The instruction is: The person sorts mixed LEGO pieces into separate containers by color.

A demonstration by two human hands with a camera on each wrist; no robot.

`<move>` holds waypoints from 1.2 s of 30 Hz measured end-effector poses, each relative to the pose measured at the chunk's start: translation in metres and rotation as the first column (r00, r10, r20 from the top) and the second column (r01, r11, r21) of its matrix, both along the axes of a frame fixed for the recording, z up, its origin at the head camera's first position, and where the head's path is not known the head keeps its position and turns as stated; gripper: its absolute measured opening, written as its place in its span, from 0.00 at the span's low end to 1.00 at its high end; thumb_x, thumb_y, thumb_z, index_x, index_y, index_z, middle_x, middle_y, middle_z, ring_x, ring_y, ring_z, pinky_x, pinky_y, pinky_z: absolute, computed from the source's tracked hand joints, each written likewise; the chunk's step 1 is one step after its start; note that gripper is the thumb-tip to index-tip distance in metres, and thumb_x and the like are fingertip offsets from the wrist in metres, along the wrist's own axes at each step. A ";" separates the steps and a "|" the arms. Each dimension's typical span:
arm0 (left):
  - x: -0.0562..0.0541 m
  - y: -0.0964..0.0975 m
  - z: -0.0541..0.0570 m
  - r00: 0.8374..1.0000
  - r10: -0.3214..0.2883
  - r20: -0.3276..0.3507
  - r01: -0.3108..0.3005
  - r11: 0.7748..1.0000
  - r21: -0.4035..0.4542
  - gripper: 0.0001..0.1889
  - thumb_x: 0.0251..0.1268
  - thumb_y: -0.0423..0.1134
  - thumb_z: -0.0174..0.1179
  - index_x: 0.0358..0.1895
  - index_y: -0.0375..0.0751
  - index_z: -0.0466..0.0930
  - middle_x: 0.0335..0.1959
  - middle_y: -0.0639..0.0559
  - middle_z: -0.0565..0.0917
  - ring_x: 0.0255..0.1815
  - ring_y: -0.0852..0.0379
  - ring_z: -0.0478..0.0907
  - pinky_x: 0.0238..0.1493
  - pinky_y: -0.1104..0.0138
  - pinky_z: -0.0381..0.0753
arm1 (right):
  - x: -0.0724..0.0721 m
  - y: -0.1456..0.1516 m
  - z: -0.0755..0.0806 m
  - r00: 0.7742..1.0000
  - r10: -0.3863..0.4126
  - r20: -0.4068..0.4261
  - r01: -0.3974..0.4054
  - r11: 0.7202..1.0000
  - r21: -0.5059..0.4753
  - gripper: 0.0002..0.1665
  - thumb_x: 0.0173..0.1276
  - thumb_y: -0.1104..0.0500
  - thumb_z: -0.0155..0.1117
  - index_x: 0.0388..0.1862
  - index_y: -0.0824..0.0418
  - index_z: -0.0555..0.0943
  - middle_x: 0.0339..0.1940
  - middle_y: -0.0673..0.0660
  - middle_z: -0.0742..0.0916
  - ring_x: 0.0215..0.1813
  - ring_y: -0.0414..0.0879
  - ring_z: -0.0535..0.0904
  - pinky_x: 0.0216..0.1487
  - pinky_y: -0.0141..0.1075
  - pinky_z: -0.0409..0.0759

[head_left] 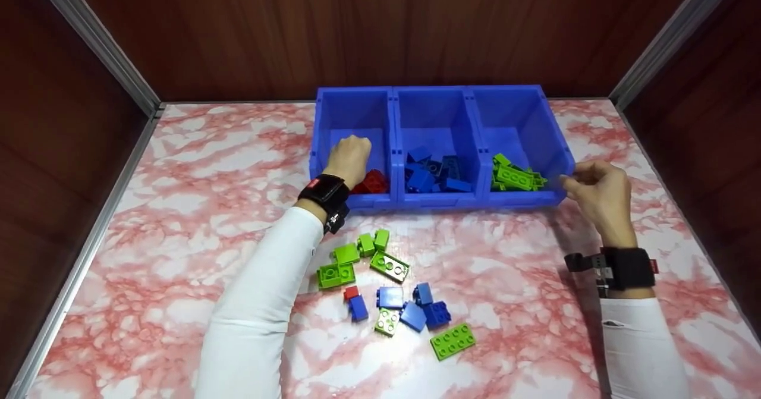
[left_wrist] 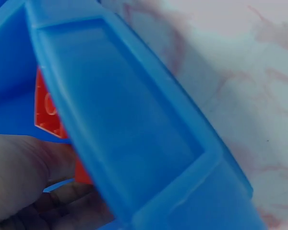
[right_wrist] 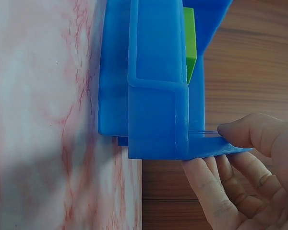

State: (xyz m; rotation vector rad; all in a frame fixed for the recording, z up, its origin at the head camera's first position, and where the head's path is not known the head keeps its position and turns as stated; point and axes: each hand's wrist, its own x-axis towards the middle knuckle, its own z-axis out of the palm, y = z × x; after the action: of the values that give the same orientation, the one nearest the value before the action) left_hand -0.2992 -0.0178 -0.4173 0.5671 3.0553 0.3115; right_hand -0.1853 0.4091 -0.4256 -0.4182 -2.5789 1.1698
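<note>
A blue three-compartment bin [head_left: 437, 200] stands at the back of the table. My left hand [head_left: 351, 158] reaches into its left compartment, beside red bricks [head_left: 374, 182]. In the left wrist view, a red brick [left_wrist: 48, 108] shows past the bin's front wall, and more red shows by the thumb and fingers; the fingertips are hidden, so I cannot tell whether they hold a brick. At the bin's right front corner, my right hand [head_left: 600, 194] pinches the side wall between thumb and fingers. Blue bricks [head_left: 422, 179] lie in the middle compartment, green bricks [head_left: 514, 177] in the right one.
Loose bricks lie on the marbled table in front of the bin: several green ones [head_left: 346, 254], several blue ones [head_left: 390, 297] and a small red one [head_left: 351, 293]. A green brick [head_left: 453, 341] lies nearest the front. Dark wooden panels [head_left: 357, 30] enclose the back and sides.
</note>
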 end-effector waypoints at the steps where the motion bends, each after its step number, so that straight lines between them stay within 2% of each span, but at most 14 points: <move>1: 0.000 0.000 -0.001 1.000 0.001 0.000 -0.001 1.000 0.001 0.11 0.63 0.20 0.58 0.45 0.28 0.86 0.49 0.32 0.90 0.53 0.32 0.88 0.53 0.46 0.91 | 0.000 0.000 0.000 1.000 0.002 0.000 -0.002 1.000 0.000 0.18 0.70 0.59 0.71 0.53 0.69 0.85 0.26 0.31 0.81 0.33 0.28 0.78 0.33 0.19 0.83; 6: -0.003 -0.003 -0.003 0.999 0.019 0.027 -0.020 1.000 0.013 0.11 0.64 0.21 0.58 0.46 0.28 0.86 0.51 0.31 0.90 0.55 0.32 0.88 0.57 0.45 0.89 | 0.001 0.000 0.000 1.000 0.010 -0.019 -0.010 1.000 -0.017 0.17 0.69 0.60 0.72 0.52 0.69 0.84 0.25 0.30 0.81 0.33 0.28 0.79 0.33 0.18 0.83; 10: -0.001 -0.004 -0.002 0.999 0.036 0.029 -0.037 0.999 0.033 0.11 0.63 0.20 0.58 0.47 0.28 0.85 0.50 0.31 0.89 0.55 0.32 0.88 0.57 0.45 0.89 | 0.001 -0.002 0.000 0.999 0.014 -0.035 -0.015 1.000 -0.022 0.16 0.69 0.60 0.72 0.51 0.69 0.84 0.25 0.30 0.81 0.33 0.28 0.79 0.33 0.18 0.82; 14: 0.005 -0.004 0.003 0.999 0.040 0.005 -0.041 0.997 0.062 0.11 0.63 0.20 0.58 0.45 0.28 0.85 0.48 0.32 0.90 0.52 0.32 0.89 0.54 0.46 0.90 | 0.001 -0.001 -0.001 0.999 0.012 -0.035 -0.012 1.000 -0.009 0.16 0.69 0.60 0.72 0.51 0.69 0.84 0.25 0.29 0.81 0.32 0.27 0.79 0.33 0.18 0.82; 17: 0.013 -0.005 0.009 0.999 0.035 -0.032 -0.033 0.997 0.074 0.07 0.66 0.26 0.61 0.44 0.30 0.85 0.45 0.33 0.90 0.50 0.32 0.89 0.52 0.45 0.91 | 0.001 -0.001 -0.001 1.000 0.006 -0.028 -0.006 1.000 0.001 0.17 0.69 0.60 0.72 0.51 0.69 0.85 0.25 0.29 0.80 0.32 0.27 0.79 0.33 0.18 0.82; 22: 0.034 -0.006 0.024 0.996 -0.003 -0.092 0.016 0.989 0.145 0.12 0.70 0.41 0.67 0.43 0.33 0.84 0.40 0.37 0.89 0.43 0.37 0.89 0.44 0.48 0.91 | 0.000 -0.001 -0.001 1.000 0.007 -0.016 -0.007 1.000 -0.005 0.17 0.69 0.60 0.72 0.52 0.69 0.84 0.25 0.29 0.81 0.32 0.27 0.79 0.33 0.18 0.82; 28: 0.068 -0.009 0.043 0.991 -0.115 -0.072 0.128 0.968 0.218 0.21 0.70 0.48 0.67 0.56 0.35 0.83 0.46 0.41 0.88 0.42 0.44 0.87 0.45 0.55 0.91 | 0.000 -0.001 -0.002 1.000 0.009 -0.018 -0.009 1.000 -0.018 0.17 0.69 0.60 0.71 0.53 0.69 0.84 0.25 0.30 0.81 0.33 0.28 0.79 0.33 0.18 0.82; 32: 0.091 -0.017 0.051 0.984 -0.176 -0.014 0.174 0.955 0.242 0.26 0.68 0.50 0.69 0.61 0.36 0.80 0.48 0.42 0.86 0.44 0.47 0.83 0.46 0.57 0.90 | 0.001 -0.001 -0.003 1.000 0.012 -0.024 -0.012 1.000 -0.015 0.18 0.69 0.60 0.71 0.53 0.69 0.84 0.26 0.29 0.81 0.33 0.28 0.79 0.33 0.18 0.82; 34: 0.102 -0.021 0.052 0.976 -0.209 0.052 0.190 0.950 0.249 0.31 0.66 0.52 0.71 0.65 0.37 0.76 0.53 0.42 0.83 0.49 0.48 0.81 0.51 0.57 0.89 | 0.001 -0.001 -0.002 0.999 0.009 -0.035 -0.009 1.000 -0.008 0.17 0.69 0.60 0.72 0.52 0.69 0.85 0.25 0.29 0.81 0.33 0.27 0.79 0.33 0.18 0.82; 36: 0.112 -0.025 0.052 0.961 -0.242 0.130 0.205 0.947 0.246 0.37 0.62 0.55 0.74 0.69 0.38 0.73 0.59 0.41 0.80 0.56 0.46 0.80 0.58 0.54 0.88 | 0.001 -0.001 -0.002 0.999 0.005 -0.043 -0.005 1.000 -0.002 0.17 0.68 0.59 0.72 0.51 0.69 0.85 0.25 0.29 0.81 0.33 0.27 0.79 0.33 0.17 0.81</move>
State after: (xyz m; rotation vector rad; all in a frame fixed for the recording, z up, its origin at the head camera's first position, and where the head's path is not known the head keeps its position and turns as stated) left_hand -0.1869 -0.0424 -0.3652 0.8481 2.7838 0.6735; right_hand -0.1842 0.4085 -0.4278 -0.3828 -2.5437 1.1697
